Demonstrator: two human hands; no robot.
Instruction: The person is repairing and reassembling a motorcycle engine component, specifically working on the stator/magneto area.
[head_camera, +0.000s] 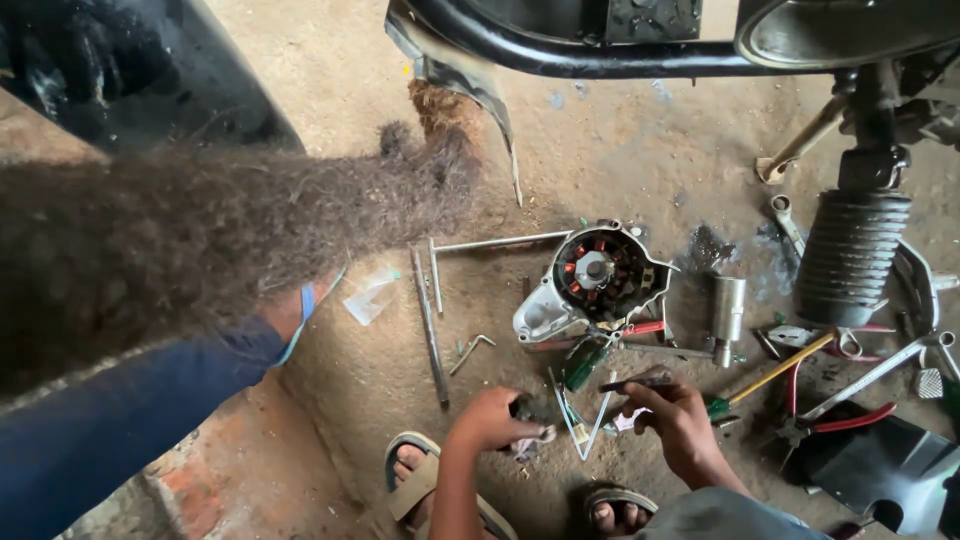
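The closed left hand (488, 422) grips 1 small dark part (524, 408) above the ground, below the stator cover (595, 282), apparently for probing; the right hand (685, 425) pinches a thin tool (636, 382), whose tip needs square alignment.

Likely repair workshop, dirt floor (620, 150), scattered pliers (840, 420), stator cover (595, 285)

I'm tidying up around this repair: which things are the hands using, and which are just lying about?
In use:
left hand gripping a dark part
right hand holding a thin tool
engine cover, just ahead of the hands

Lying about:
long rod
hex key
metal sleeve
screwdriver
red pliers
spanner
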